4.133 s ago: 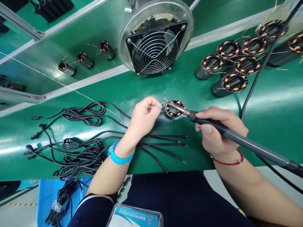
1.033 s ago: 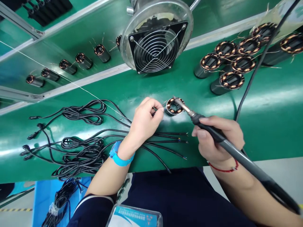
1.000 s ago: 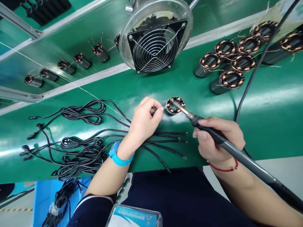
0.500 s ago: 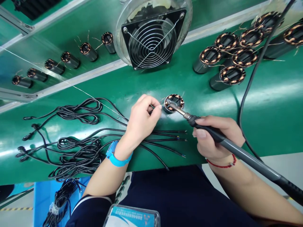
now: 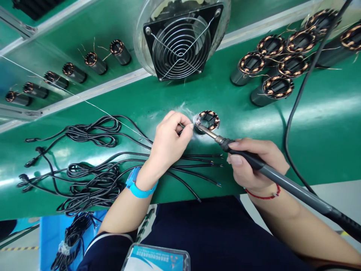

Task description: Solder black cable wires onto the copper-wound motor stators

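A small motor stator (image 5: pixel 208 119) with copper windings stands on the green bench (image 5: pixel 318 124). My left hand (image 5: pixel 169 141) is closed in a pinch on a thin wire held against the stator's left rim; a thin solder wire (image 5: pixel 70 95) runs off to the far left. My right hand (image 5: pixel 254 165) grips a black soldering iron (image 5: pixel 282 181), its metal tip touching the stator's left edge, where a wisp of smoke rises. Black leads with stripped ends (image 5: pixel 197 165) lie under my left wrist.
A caged extractor fan (image 5: pixel 180 37) stands just behind the stator. Several wound stators (image 5: pixel 270 67) cluster at the back right, and more (image 5: pixel 70 69) ride the belt at the back left. Coiled black cables (image 5: pixel 93 180) cover the bench's left. The iron's cord (image 5: pixel 299 101) crosses the right.
The iron's tip has shifted from over the stator's middle down to its left edge, and smoke now rises there. The stators on the far belt have moved right. My left hand keeps its pinch.
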Demonstrator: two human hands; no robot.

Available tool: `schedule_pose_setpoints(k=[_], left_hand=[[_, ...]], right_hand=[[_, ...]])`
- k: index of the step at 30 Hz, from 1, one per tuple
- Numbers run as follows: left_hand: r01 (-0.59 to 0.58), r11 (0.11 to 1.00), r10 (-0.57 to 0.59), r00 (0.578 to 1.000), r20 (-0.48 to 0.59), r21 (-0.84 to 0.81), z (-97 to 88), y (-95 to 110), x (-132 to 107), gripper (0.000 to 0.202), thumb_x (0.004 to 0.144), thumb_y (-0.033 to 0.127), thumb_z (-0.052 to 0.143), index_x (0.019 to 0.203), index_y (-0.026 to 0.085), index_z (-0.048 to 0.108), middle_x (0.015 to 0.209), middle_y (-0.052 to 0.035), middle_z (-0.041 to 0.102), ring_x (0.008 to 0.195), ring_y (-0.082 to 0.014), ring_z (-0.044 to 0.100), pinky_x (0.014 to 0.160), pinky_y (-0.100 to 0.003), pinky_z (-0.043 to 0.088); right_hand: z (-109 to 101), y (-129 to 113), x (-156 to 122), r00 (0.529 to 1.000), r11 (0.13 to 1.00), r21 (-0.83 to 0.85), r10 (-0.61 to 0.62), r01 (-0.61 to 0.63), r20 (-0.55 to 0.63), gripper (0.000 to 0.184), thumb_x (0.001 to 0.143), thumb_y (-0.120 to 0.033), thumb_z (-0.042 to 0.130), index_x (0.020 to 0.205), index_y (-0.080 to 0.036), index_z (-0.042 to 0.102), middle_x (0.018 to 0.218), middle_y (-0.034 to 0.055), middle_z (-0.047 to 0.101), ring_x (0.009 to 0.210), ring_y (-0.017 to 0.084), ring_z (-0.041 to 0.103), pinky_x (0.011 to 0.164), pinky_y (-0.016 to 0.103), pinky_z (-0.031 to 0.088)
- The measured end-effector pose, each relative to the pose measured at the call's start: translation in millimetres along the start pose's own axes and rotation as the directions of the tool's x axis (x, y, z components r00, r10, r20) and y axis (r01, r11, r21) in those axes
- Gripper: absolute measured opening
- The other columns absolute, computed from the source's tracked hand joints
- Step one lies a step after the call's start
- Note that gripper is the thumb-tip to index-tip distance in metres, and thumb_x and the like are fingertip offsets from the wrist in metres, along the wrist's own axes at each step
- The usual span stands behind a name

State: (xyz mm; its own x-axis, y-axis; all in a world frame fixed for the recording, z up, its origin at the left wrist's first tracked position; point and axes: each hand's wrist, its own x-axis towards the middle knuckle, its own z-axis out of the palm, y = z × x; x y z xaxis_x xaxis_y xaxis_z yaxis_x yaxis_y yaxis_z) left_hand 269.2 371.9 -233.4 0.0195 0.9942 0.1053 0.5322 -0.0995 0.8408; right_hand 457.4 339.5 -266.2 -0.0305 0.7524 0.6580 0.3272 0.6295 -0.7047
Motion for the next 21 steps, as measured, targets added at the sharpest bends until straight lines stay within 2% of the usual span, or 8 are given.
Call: schedule_pose_setpoints(k=[11, 17, 21], left_hand=[[-0.017, 1.000, 0.017, 1.000, -0.026, -0.003, 1.3, -2, 1, 0.014, 0.080, 0.008, 0.058, 0.070, 0.018, 0.055, 0.069, 0.0038, 0.050, 0.057, -0.0070, 0.044, 0.057, -0.024, 0.038], [-0.016, 1.000, 0.015, 0.999, -0.030, -0.013, 1.4, -1, 1, 0.014, 0.079, 0.007, 0.057, 0.070, 0.018, 0.055, 0.070, 0.0040, 0.050, 0.055, -0.0065, 0.043, 0.056, -0.024, 0.037], [-0.006, 1.000, 0.006, 1.000, -0.022, 0.001, 1.1, 0, 1, 0.014, 0.079, 0.007, 0.058, 0.071, 0.018, 0.056, 0.069, 0.0043, 0.050, 0.055, -0.0068, 0.044, 0.056, -0.023, 0.037]], right_hand=[[0, 0, -1, 1.000, 0.999, -0.033, 0.006, -0.006, -0.004, 0.018, 0.085, -0.023, 0.064, 0.102, -0.024, 0.068, 0.076, 0.0010, 0.072, 0.046, 0.012, 0.059, 0.045, 0.027, 0.053], [2, 0, 4, 1.000, 0.999, 0.037, -0.008, 0.008, -0.014, 0.024, 0.084, -0.021, 0.063, 0.107, -0.024, 0.067, 0.078, 0.0015, 0.071, 0.049, 0.013, 0.060, 0.044, 0.027, 0.050], [0, -7, 16, 0.998, 1.000, -0.002, 0.003, -0.003, 0.069, 0.032, 0.082, -0.015, 0.065, 0.113, -0.025, 0.065, 0.076, 0.0005, 0.069, 0.055, 0.014, 0.061, 0.050, 0.029, 0.053]])
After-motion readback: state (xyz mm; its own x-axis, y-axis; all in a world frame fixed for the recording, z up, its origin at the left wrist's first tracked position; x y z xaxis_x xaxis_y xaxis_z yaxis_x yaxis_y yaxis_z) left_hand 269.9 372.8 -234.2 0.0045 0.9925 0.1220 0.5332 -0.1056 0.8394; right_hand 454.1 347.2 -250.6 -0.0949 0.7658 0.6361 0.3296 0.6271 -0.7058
